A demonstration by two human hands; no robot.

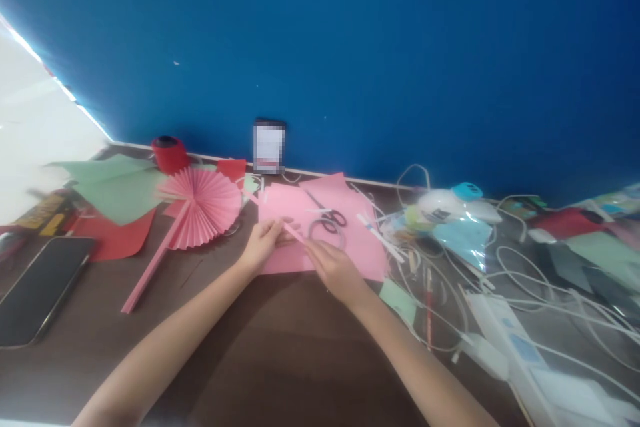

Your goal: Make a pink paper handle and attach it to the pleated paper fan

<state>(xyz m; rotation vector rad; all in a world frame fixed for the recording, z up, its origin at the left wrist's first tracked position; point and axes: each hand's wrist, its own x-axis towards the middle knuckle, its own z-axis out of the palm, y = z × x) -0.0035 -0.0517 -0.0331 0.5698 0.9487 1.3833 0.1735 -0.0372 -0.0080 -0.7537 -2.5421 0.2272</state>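
The whole picture was soft, and the clutter in the right half of the frame ran together: white cables [525,273] looped over plastic bags and a white power strip [505,327], none of it sharp enough to sort out. A small upright box [269,145] against the blue wall, at centre, had its front blurred into blocks, so nothing on it could be read. At the far left edge a yellow-and-black object [43,213] carried printing too smeared to make out, and a dark phone [40,287] lay with its screen blank.

Both forearms came up from the bottom edge and converged at the centre of the frame. The left hand [263,240] lay palm down with its fingers curled in, pinching one end of a narrow pink strip [295,232]. The right hand [335,267] met it from the other side, fingertips closed on the strip's near end. The strip lay over a pink sheet [300,203] on the brown desk [280,360], just left of the scissors [330,219]. A pleated pink paper fan [205,207] rested to the left of centre.
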